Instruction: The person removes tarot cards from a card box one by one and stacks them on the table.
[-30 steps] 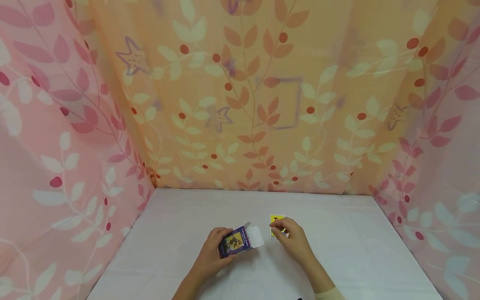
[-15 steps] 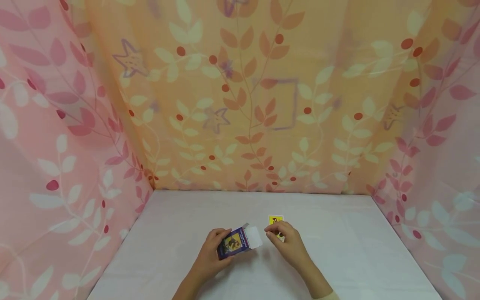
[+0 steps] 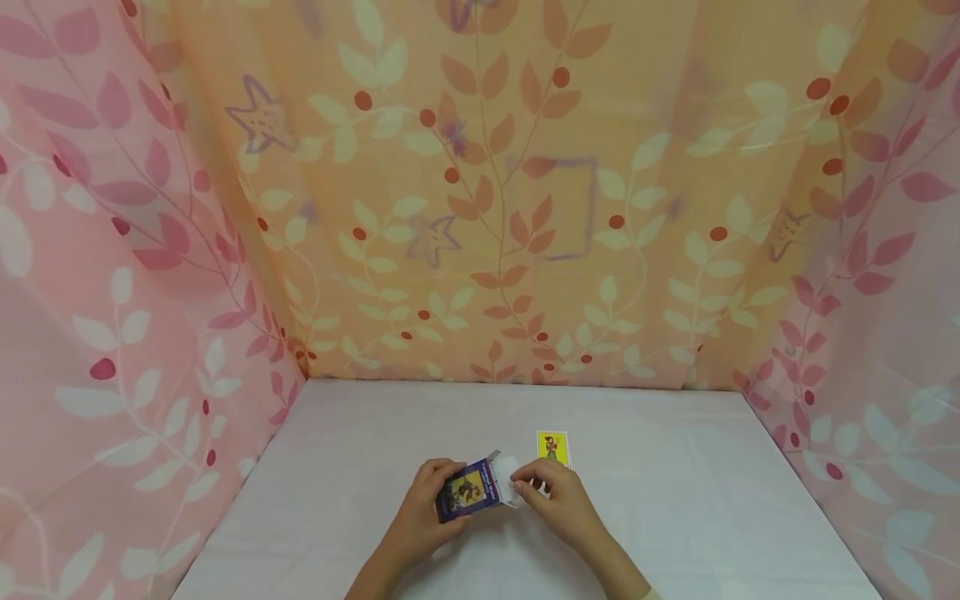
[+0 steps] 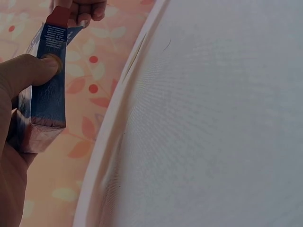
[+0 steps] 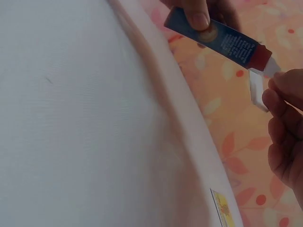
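My left hand [image 3: 429, 508] grips a dark blue card box [image 3: 467, 491] printed with "Universal Waite" and a yellow picture. The box tilts up to the right, its end flap standing out. In the left wrist view, the thumb presses the box's narrow side over a round gold seal [image 4: 57, 62]. My right hand [image 3: 558, 500] has thumb and forefinger together on the white flap [image 5: 271, 69] at the box's mouth, pinching its edge. Just beyond the right hand, a yellow picture card [image 3: 552, 447] lies on the white tabletop, its near part covered by that hand.
A white cloth [image 3: 690, 483] covers the table. Orange and pink leaf-patterned curtains [image 3: 645, 250] stand along the back and both sides, meeting the table's edges.
My right hand has moved left from over the yellow card to the box's flap, uncovering more of the card. The left hand keeps its hold on the box, nearly still.
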`<move>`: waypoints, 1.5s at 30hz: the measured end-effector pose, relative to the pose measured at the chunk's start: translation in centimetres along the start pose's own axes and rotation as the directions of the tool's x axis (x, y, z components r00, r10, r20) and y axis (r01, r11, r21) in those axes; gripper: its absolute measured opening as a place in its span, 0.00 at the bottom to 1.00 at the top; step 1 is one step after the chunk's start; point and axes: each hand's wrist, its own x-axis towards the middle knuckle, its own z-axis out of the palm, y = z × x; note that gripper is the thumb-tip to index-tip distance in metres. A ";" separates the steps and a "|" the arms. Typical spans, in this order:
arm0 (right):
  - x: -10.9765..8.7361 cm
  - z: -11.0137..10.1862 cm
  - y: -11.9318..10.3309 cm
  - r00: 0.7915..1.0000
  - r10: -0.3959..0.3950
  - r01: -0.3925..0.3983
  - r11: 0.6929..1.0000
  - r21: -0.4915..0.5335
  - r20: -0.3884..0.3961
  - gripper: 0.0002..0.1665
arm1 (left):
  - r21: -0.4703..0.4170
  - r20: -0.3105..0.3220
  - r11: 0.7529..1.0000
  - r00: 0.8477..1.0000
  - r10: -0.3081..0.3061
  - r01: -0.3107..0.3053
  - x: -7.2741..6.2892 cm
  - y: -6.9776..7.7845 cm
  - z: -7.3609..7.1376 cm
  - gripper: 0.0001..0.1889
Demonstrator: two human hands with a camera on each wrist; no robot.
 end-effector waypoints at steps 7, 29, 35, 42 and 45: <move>-0.3 0.8 0.3 1.000 -0.004 0.004 1.000 -0.007 0.030 0.03 | 0.000 0.008 1.000 1.000 0.008 -0.008 0.0 0.3 -0.1 0.42; -0.4 1.7 -0.4 0.992 0.125 -0.125 0.992 0.015 0.018 0.11 | 0.000 -0.006 0.998 0.998 0.067 -0.067 -0.1 0.4 0.1 0.41; -0.4 1.8 -0.5 0.994 0.114 -0.114 0.994 0.003 0.005 0.08 | 0.007 -0.014 0.996 0.996 0.092 -0.092 -0.2 0.2 0.4 0.43; -0.3 1.7 -0.5 0.993 0.118 -0.118 0.993 -0.029 -0.002 0.08 | 0.038 -0.034 0.993 0.993 0.112 -0.111 -0.1 0.1 0.7 0.42; -0.3 1.7 -0.5 0.993 0.116 -0.116 0.993 -0.027 0.001 0.07 | 0.047 -0.045 0.992 0.992 0.117 -0.114 -0.2 0.2 0.7 0.42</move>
